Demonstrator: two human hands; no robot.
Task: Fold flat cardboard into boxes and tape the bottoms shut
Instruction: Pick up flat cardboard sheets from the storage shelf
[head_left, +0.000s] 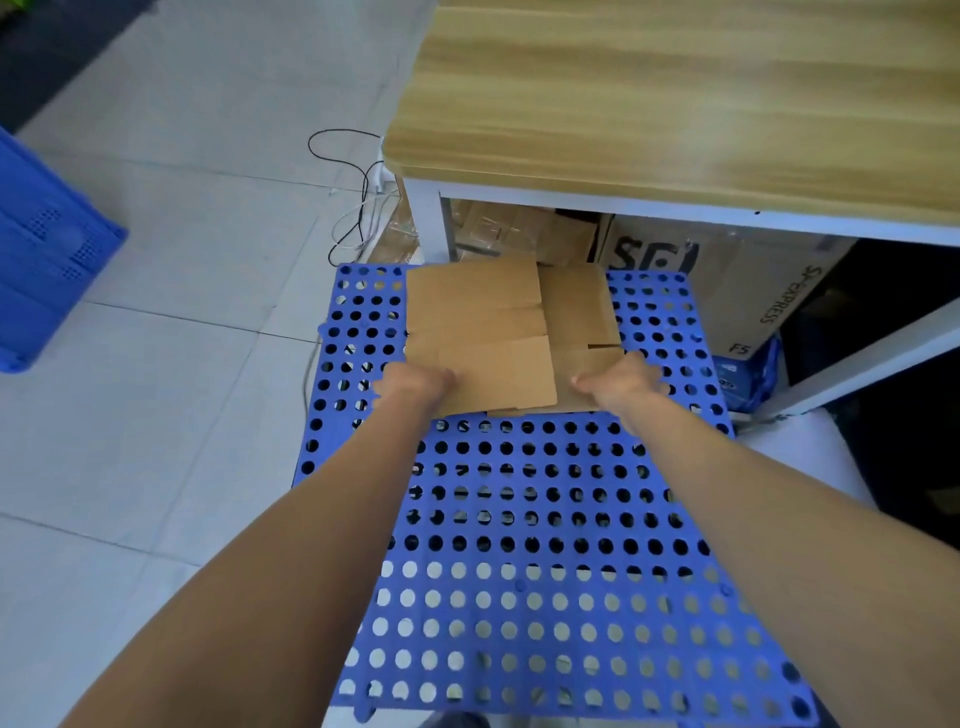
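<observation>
- Cardboard: flat brown cardboard blanks (483, 322) lie on the far end of a blue perforated plastic panel (519, 532), which sits on the pale tiled floor (156, 364)
- at least two blanks show: the wider left one overlaps the narrower right one, and their flaps and slots face up
- the far edge of the blanks reaches the panel's far rim, right by the table's leg
- left hand (415, 382) is on the near-left corner of the blanks, thumb laid on top and fingers curled off the side edge; it grips that corner
- right hand (621, 384) is on the near-right corner, thumb on top pointing inward and fingers curled down over the edge; it grips too
- the undersides of both hands are hidden, so I can't tell how far the fingers reach under
- both bare forearms stretch out over the near half of the panel
- light wood-grain table (675, 93) with a white metal frame stands at upper right, its top blurred
- under it sits a brown carton with black printed lettering (727, 291), with more brown cardboard stacked to its left
- a blue plastic bag (743, 379) lies just right of the panel, by the carton
- black cable (322, 156) and white leads loop on the floor beside the table's corner
- blue plastic crate (47, 249) is at the left edge, well apart from the panel
</observation>
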